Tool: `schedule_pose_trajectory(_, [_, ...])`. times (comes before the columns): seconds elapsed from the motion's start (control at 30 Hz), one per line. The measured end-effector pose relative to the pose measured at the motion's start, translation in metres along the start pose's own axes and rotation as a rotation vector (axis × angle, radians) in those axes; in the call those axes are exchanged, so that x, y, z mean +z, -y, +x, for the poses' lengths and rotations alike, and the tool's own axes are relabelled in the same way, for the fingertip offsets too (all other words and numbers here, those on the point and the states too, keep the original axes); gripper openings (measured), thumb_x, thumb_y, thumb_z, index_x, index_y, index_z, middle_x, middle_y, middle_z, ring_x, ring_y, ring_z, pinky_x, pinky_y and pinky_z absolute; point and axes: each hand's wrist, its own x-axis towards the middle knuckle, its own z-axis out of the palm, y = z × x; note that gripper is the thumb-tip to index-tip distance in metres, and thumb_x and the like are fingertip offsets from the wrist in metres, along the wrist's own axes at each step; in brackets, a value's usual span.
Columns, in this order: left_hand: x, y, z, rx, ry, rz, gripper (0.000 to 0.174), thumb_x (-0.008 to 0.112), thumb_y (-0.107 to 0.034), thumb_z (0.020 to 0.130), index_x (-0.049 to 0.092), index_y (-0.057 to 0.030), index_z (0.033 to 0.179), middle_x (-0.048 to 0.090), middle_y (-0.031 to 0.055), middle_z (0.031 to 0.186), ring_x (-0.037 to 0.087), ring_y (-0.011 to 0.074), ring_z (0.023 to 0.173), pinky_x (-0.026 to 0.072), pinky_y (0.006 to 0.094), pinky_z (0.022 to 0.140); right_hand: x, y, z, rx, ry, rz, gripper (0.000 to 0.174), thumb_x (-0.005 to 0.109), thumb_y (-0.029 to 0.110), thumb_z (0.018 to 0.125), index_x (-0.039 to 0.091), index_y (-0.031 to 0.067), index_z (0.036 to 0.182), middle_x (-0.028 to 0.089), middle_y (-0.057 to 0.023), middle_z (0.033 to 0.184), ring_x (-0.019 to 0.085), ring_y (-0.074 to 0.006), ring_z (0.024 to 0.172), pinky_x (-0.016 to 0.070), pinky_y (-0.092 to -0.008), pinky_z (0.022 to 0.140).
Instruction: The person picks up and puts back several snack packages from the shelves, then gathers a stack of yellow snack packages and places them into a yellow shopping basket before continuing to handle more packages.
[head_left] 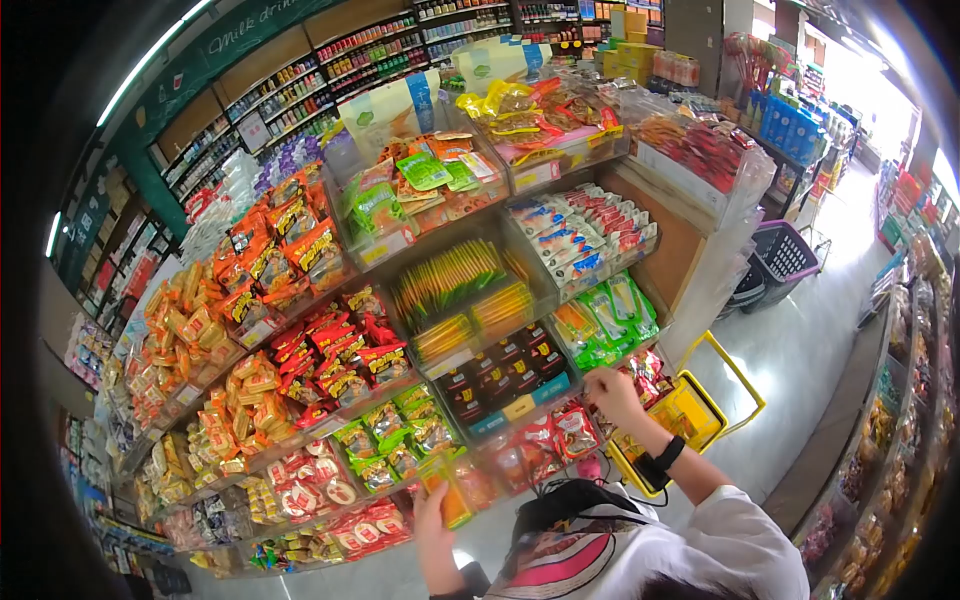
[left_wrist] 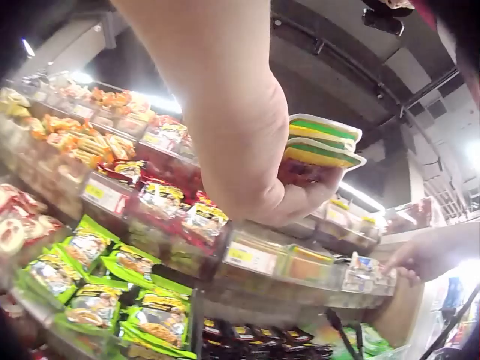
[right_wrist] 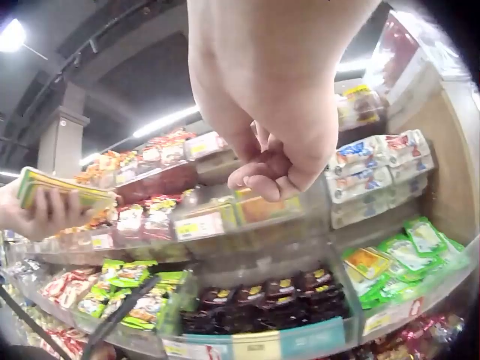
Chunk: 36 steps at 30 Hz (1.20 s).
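A thin stack of flat yellow-and-green packets [left_wrist: 324,142] sits in the left hand [left_wrist: 251,161], low and centre in the head view and at the upper right of the left wrist view. The thumb lies under the stack and the fingers over it, pinching the packets face to face. That probably keeps the slippery wrappers squared up as one bundle and leaves the other hand free. The stack is held up just in front of the slanted shelf bins [head_left: 500,420], clear of them and not resting on anything. To the right in the head view, the right hand [head_left: 612,395] reaches to the front lip of the bins, between the dark brown packets [head_left: 505,370] and the bright green packets [head_left: 605,315]. Its fingers [right_wrist: 264,178] are curled inward and bunched, and no packet shows between them. The bins tilt forward behind clear lips, seemingly so that their stock slides into reach. A yellow basket [head_left: 690,412] stands on the floor just below the right arm, close beside the person.
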Motion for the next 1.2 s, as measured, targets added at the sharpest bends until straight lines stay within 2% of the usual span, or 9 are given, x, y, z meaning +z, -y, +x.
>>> schedule_pose_trajectory(0.03, [-0.011,0.001,0.005,0.011,-0.015,-0.007,0.037,0.056,-0.003,0.085,0.048,-0.0012,0.120,0.059,0.0104,0.106,0.061,0.0206,0.093,0.0500,0.0320,0.080,-0.003,-0.011,0.010,-0.052,-0.058,-0.098,0.017,0.053,0.003,0.080,0.064,0.0018,0.093,0.062,-0.0138,0.068,0.062,-0.0219,0.060,0.0466,-0.0321,0.055])
schedule_pose_trajectory(0.13, [-0.026,-0.001,0.011,0.052,-0.066,-0.007,0.035,0.057,-0.004,0.084,0.049,-0.0011,0.118,0.060,0.0091,0.104,0.060,0.0194,0.092,0.0502,0.0317,0.079,-0.008,-0.046,0.036,0.092,-0.038,-0.149,0.014,0.057,0.005,0.077,0.064,0.0016,0.089,0.063,-0.0174,0.072,0.063,-0.0265,0.063,0.0474,-0.0347,0.057])
schedule_pose_trajectory(0.2, [-0.029,0.003,0.014,0.097,-0.134,-0.006,0.031,0.057,-0.010,0.085,0.050,-0.0021,0.114,0.062,0.0110,0.097,0.062,0.0215,0.081,0.0529,0.0342,0.066,-0.007,-0.056,0.054,0.203,-0.003,-0.188,0.012,0.058,0.005,0.076,0.064,0.0021,0.086,0.063,-0.0194,0.074,0.064,-0.0301,0.068,0.0486,-0.0360,0.061])
schedule_pose_trajectory(0.33, [-0.024,0.013,0.018,0.107,-0.217,-0.110,0.028,0.058,-0.015,0.086,0.052,-0.0042,0.110,0.063,0.0113,0.092,0.063,0.0222,0.071,0.0538,0.0353,0.057,0.015,-0.116,0.089,-0.003,0.000,-0.180,0.011,0.061,0.007,0.075,0.063,0.0011,0.084,0.063,-0.0210,0.079,0.062,-0.0361,0.075,0.0489,-0.0408,0.066])
schedule_pose_trajectory(0.43, [-0.008,0.013,0.013,0.055,-0.243,-0.155,0.033,0.056,-0.007,0.085,0.050,-0.0021,0.117,0.058,0.0083,0.106,0.058,0.0192,0.096,0.0497,0.0328,0.079,0.028,-0.133,0.113,0.065,0.028,-0.244,0.013,0.061,0.009,0.075,0.062,0.0008,0.086,0.063,-0.0212,0.080,0.061,-0.0388,0.080,0.0481,-0.0432,0.068])
schedule_pose_trajectory(0.6, [0.027,0.016,0.016,0.109,-0.314,-0.157,0.031,0.055,-0.006,0.086,0.050,-0.0025,0.116,0.057,0.0081,0.107,0.057,0.0195,0.096,0.0486,0.0330,0.081,0.045,-0.138,0.149,0.118,0.017,-0.396,0.033,0.069,0.017,0.074,0.054,-0.0011,0.097,0.056,-0.0303,0.100,0.057,-0.0449,0.083,0.0467,-0.0472,0.074])
schedule_pose_trajectory(0.9, [0.048,0.020,0.026,0.130,-0.362,-0.185,0.028,0.055,-0.007,0.086,0.050,-0.0025,0.114,0.058,0.0085,0.102,0.058,0.0194,0.094,0.0488,0.0322,0.078,0.062,-0.146,0.170,0.141,0.007,-0.539,0.055,0.073,0.021,0.070,0.048,-0.0036,0.113,0.053,-0.0228,0.112,0.048,-0.0384,0.108,0.0367,-0.0460,0.092])
schedule_pose_trajectory(1.1, [0.053,0.015,0.031,0.098,-0.308,-0.156,0.029,0.054,-0.008,0.087,0.050,-0.0014,0.115,0.059,0.0087,0.101,0.059,0.0192,0.092,0.0485,0.0316,0.078,0.051,-0.144,0.171,0.090,0.015,-0.416,0.031,0.076,0.008,0.064,0.055,0.0018,0.086,0.060,-0.0180,0.087,0.057,-0.0354,0.080,0.0451,-0.0423,0.072])
schedule_pose_trajectory(1.2, [0.052,0.011,0.038,0.109,-0.249,-0.090,0.029,0.054,-0.006,0.087,0.050,-0.0009,0.115,0.059,0.0090,0.102,0.059,0.0195,0.091,0.0484,0.0316,0.078,0.033,-0.134,0.158,0.027,-0.070,-0.164,0.024,0.073,0.006,0.067,0.057,0.0025,0.084,0.061,-0.0169,0.080,0.059,-0.0329,0.073,0.0463,-0.0377,0.065])
